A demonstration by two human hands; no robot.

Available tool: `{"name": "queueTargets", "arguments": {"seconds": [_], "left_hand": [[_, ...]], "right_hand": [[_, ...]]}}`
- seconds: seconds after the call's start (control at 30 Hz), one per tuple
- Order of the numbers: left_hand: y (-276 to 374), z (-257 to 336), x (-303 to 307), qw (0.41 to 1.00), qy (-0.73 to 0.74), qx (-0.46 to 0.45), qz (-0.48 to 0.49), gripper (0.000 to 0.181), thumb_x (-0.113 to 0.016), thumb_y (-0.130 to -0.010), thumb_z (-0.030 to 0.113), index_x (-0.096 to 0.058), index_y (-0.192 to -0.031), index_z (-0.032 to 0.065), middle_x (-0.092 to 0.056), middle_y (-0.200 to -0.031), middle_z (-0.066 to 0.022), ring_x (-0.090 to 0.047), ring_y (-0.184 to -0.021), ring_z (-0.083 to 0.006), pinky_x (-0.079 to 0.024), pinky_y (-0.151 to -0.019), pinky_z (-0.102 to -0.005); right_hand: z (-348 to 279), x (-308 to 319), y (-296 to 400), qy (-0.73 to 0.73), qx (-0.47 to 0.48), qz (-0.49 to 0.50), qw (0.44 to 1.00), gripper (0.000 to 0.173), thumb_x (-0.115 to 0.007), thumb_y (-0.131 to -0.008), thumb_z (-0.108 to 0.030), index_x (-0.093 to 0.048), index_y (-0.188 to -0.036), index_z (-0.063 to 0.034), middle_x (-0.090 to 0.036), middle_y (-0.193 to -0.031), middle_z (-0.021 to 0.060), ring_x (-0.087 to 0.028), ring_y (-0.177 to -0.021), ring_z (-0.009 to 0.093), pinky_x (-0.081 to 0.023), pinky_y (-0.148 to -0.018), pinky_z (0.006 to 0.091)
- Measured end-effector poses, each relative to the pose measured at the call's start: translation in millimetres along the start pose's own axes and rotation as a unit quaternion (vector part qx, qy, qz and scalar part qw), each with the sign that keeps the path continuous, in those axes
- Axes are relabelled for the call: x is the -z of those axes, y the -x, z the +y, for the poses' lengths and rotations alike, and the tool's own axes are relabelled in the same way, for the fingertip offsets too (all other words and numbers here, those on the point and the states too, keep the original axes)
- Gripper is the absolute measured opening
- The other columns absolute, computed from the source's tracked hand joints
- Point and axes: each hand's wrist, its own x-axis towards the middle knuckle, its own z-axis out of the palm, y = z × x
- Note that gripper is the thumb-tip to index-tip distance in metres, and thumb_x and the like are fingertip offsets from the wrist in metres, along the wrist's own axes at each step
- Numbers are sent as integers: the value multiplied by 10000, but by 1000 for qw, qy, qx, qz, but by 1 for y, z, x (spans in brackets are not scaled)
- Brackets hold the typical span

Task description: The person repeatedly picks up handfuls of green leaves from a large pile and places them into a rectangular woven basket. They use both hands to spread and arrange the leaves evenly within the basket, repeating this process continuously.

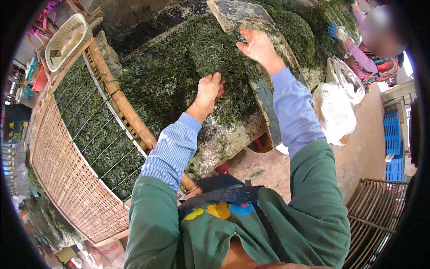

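Observation:
A heap of dark green shredded plant matter [164,53] covers the worktable before me. My left hand [209,88] rests at the heap's near side, its fingers curled down. Whatever its fingertips hold is hidden behind the hand. Further forward and to the right, my right hand [258,47] hovers over or touches a wood-rimmed patch of the same matter, which I cannot tell. Its thumb stands apart from the fingers, with nothing visible between them. Beneath that hand, a worn dark board [265,101] slants along the table's right part.
Left stands a woven bamboo tray [77,168] with a wire rack [100,134] over more green matter. A pale plastic basket [69,42] perches at its corner. White plastic bags [336,114] lie right, near a gloved co-worker [366,60]. A slatted rack [376,215] stands lower right.

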Motion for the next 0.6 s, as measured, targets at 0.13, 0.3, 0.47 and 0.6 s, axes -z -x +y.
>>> {"name": "queueTargets", "arguments": {"seconds": [0.13, 0.3, 0.47, 0.6], "left_hand": [[10, 40, -36, 998, -18, -46, 37, 208, -510, -929, 199, -497, -890, -5, -403, -568, 5, -338, -446, -108, -368, -434, -264], [36, 106, -42, 987, -82, -132, 27, 261, -564, -910, 254, -525, -846, 5, -376, -540, 24, -363, -435, -90, -509, -583, -316], [70, 192, -60, 969, -126, -210, 12, 271, -527, -933, 255, -485, -895, -10, -347, -533, 30, -309, -437, -96, -452, -612, -315], [88, 259, -75, 945, -151, -287, -42, 274, -541, -927, 236, -462, -937, -27, -353, -551, 22, -308, -438, -103, -454, -619, -321]], "right_hand": [[-49, 30, 48, -90, -30, 65, 993, 519, -545, -888, -382, -449, -507, -43, -420, -432, 122, -429, -389, 271, -344, -380, 386], [-72, 59, 89, -173, -64, 137, 973, 377, -546, -885, -320, -573, -624, -49, -569, -684, 119, -567, -577, 320, -462, -507, 407], [-91, 67, 124, -257, -47, 194, 946, 119, -621, -836, -173, -602, -782, -69, -624, -810, 84, -606, -601, 282, -483, -494, 363], [-85, 67, 148, -283, -64, 160, 944, 47, -627, -821, -129, -615, -834, -86, -633, -831, 79, -614, -603, 274, -488, -493, 358]]}}
